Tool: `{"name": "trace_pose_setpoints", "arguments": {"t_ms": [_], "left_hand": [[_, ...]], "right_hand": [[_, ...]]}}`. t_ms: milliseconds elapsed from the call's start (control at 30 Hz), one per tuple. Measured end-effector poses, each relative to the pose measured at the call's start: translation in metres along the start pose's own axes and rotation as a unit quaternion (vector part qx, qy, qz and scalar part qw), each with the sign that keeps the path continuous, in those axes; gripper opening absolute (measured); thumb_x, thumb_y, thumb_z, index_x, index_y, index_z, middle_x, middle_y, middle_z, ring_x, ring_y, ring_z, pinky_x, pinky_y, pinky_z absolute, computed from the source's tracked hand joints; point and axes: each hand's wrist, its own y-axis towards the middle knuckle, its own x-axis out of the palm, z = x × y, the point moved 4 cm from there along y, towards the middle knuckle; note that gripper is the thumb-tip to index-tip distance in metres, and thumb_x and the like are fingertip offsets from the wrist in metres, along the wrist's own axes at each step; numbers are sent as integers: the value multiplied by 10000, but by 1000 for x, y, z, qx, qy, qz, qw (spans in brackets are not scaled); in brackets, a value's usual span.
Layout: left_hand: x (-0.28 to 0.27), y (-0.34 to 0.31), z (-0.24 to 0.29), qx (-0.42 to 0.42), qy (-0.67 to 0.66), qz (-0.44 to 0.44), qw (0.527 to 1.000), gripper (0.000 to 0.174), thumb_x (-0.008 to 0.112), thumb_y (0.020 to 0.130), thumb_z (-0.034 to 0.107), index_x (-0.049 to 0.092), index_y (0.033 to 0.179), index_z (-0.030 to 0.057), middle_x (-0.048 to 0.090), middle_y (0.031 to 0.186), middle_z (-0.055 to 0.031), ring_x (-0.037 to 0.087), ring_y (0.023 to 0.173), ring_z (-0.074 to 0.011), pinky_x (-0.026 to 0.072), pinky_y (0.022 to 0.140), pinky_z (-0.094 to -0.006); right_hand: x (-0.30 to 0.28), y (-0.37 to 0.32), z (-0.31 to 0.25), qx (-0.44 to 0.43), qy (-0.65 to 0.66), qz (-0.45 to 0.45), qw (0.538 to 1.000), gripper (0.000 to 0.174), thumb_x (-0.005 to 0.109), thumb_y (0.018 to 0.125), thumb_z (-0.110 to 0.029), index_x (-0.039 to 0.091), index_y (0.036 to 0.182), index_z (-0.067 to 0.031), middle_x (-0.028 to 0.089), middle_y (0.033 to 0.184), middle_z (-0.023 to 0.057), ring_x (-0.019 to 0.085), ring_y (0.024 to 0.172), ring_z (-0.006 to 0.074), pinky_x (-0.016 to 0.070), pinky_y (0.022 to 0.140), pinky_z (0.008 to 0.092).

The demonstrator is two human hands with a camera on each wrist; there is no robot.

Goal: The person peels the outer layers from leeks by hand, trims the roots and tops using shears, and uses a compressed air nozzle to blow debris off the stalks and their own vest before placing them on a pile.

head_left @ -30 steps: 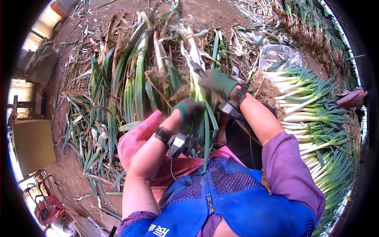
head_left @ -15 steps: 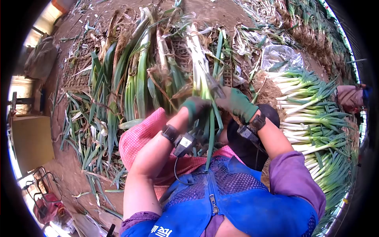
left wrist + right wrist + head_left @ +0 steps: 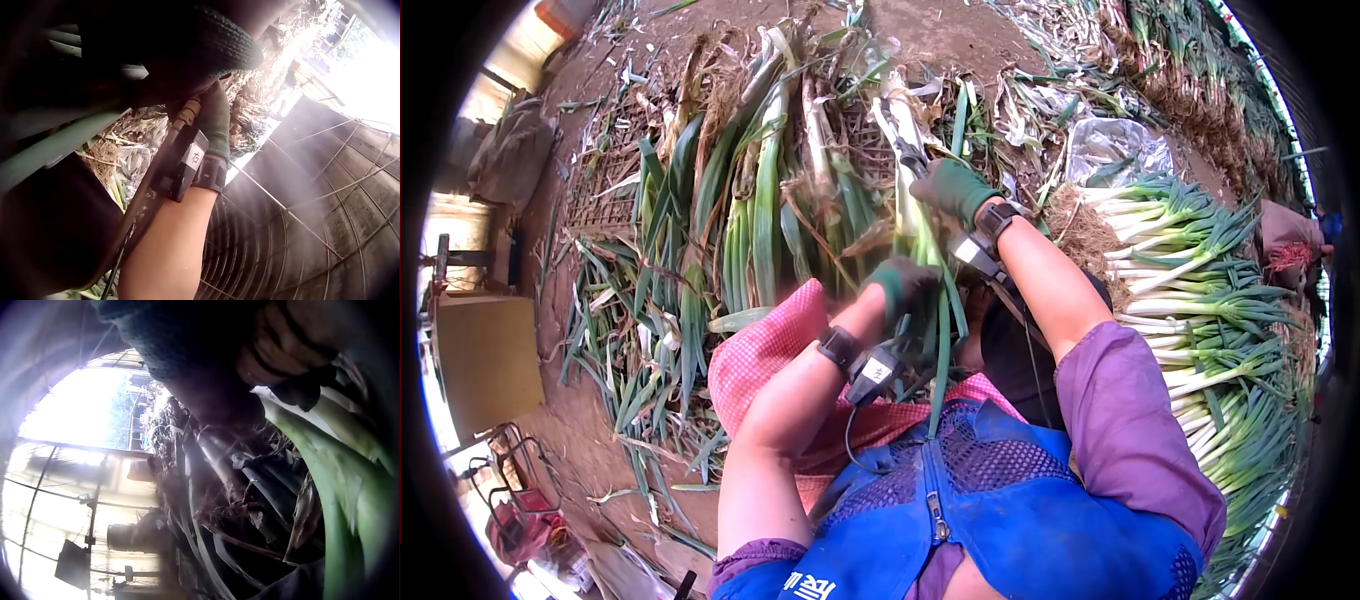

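My left hand (image 3: 905,285), in a dark green glove, grips a bunch of leeks (image 3: 908,215) by their green part, white ends pointing away from me. Long leaves trail down to my blue vest. Up beside the pale stalks, my gloved right hand (image 3: 956,188) holds a slim wand with a hose; its dark tip (image 3: 912,155) lies against the stalks. A tan, banded section of the wand (image 3: 187,112) shows in the left wrist view. Close by in the right wrist view are the green stalks (image 3: 340,469). Gloves and shadow hide most of my fingers.
Untrimmed leeks (image 3: 765,200) lie heaped left of my hands. Cleaned leeks (image 3: 1150,300) are stacked in a row at right, beside a clear plastic bag (image 3: 1115,150). Leaf scraps cover the ground. A yellowish box (image 3: 485,365) stands at far left; another person's sleeve (image 3: 1285,235) shows at far right.
My right hand dropped toward the lower stalks and swung right half a second ago, then came back up and left along them. My left hand keeps hold of the leeks, shifting slightly.
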Motion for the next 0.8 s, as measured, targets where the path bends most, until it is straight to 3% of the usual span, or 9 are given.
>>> {"name": "trace_pose_setpoints", "arguments": {"t_ms": [100, 133, 200, 233, 433, 533, 633, 700, 800], "left_hand": [[1, -4, 13, -56, -34, 12, 998, 229, 726, 875, 238, 666, 941, 26, 659, 769, -45, 640, 611, -152, 506, 529, -297], [1, -2, 10, 1, -20, 1, 1000, 231, 722, 878, 237, 668, 946, 23, 658, 770, -44, 644, 618, -153, 510, 534, -297], [1, 2, -5, -7, -30, 6, 1000, 232, 715, 882, 230, 672, 958, 16, 656, 774, -44, 653, 636, -154, 523, 547, -299], [2, -6, 12, -71, -54, 22, 996, 232, 713, 883, 225, 675, 964, 12, 656, 775, -46, 658, 646, -155, 531, 555, -300], [-2, -9, 22, 79, 131, -7, 988, 247, 707, 884, 263, 664, 867, 20, 636, 750, -39, 630, 624, -141, 486, 528, -281], [2, -4, 5, 15, 39, -8, 999, 236, 706, 884, 280, 653, 875, 50, 625, 723, -18, 577, 573, -118, 428, 489, -267], [4, -2, -3, 45, 41, 3, 998, 232, 696, 905, 300, 639, 916, 75, 613, 708, 1, 546, 552, -99, 396, 472, -254], [5, 5, -19, 58, 23, 14, 998, 236, 683, 928, 316, 630, 946, 86, 608, 710, 7, 549, 562, -96, 393, 476, -245], [3, -10, 9, -87, -83, 51, 991, 237, 659, 959, 332, 620, 958, 98, 603, 722, 4, 560, 579, -102, 409, 492, -239]], "right_hand": [[2, -17, -7, -27, -26, 4, 999, 515, 598, 815, -408, 714, 977, 67, 676, 1039, 321, 687, 1002, 405, 541, 889, 428], [4, -21, -6, -11, -13, 15, 1000, 506, 607, 807, -392, 710, 993, 66, 685, 1032, 309, 690, 988, 404, 538, 895, 426], [4, -28, -5, 3, 10, 13, 1000, 496, 609, 803, -383, 709, 1004, 60, 691, 1022, 301, 691, 976, 403, 537, 898, 424], [3, -31, -6, 11, 21, 13, 1000, 492, 610, 801, -378, 708, 1010, 57, 694, 1017, 296, 692, 969, 403, 537, 899, 422], [8, -29, -6, -5, 21, 30, 999, 497, 617, 791, -372, 702, 1036, 52, 696, 1006, 296, 696, 939, 391, 539, 887, 428], [10, -30, -2, 11, 47, 47, 998, 504, 625, 793, -387, 701, 1039, 47, 694, 1008, 294, 695, 944, 388, 540, 880, 434], [25, -32, 4, 51, 131, -15, 990, 535, 621, 801, -444, 655, 1018, 44, 694, 924, 244, 685, 836, 314, 537, 787, 388], [33, -31, 5, -17, 98, -83, 992, 511, 635, 799, -433, 650, 1010, 32, 682, 906, 201, 658, 808, 285, 527, 746, 378], [47, -20, 25, -29, 226, -86, 970, 595, 631, 818, -473, 653, 1084, 58, 677, 954, 219, 652, 830, 321, 524, 777, 416]]}}
